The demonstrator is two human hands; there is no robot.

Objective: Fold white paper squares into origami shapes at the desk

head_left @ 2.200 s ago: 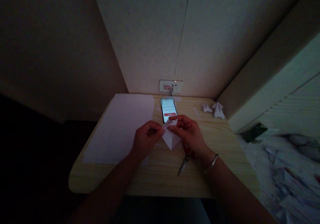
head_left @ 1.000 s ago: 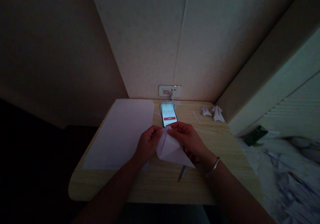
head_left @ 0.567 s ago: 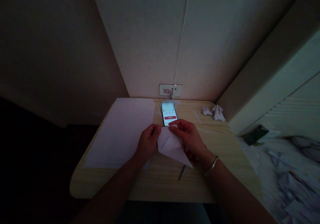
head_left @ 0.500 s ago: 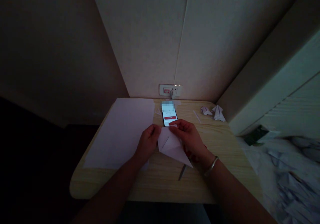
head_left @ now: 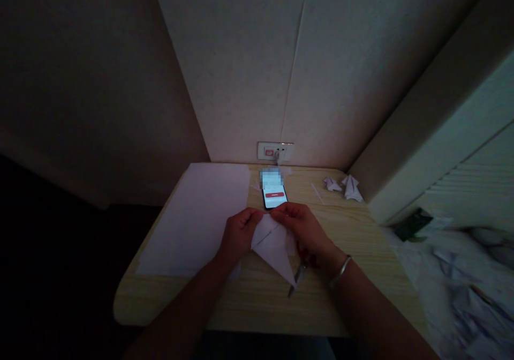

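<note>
A white sheet of folded paper (head_left: 272, 247) is held between my two hands above the small wooden table. My left hand (head_left: 240, 233) pinches its upper left edge, thumb on top. My right hand (head_left: 302, 225) pinches the upper edge on the other side, its fingertips close to those of the left. The paper's long pointed corner hangs down toward me, and a dark crease line crosses its face. Partly under my right hand lies a pair of scissors (head_left: 297, 279) with red handles, blades pointing toward me. Just beyond my fingertips is a phone (head_left: 274, 195) with a lit screen.
White paper sheets (head_left: 196, 215) cover the left of the wooden table (head_left: 180, 301). Two folded paper pieces (head_left: 352, 188) and a thin paper strip (head_left: 317, 193) lie at the back right. A wall socket (head_left: 275, 151) with a plug is behind the phone. Right of the table is a cluttered white surface.
My hands have drawn closer together along the paper's upper edge. The paper has turned, its pointed corner now hanging lower and further left, and more of the scissors shows.
</note>
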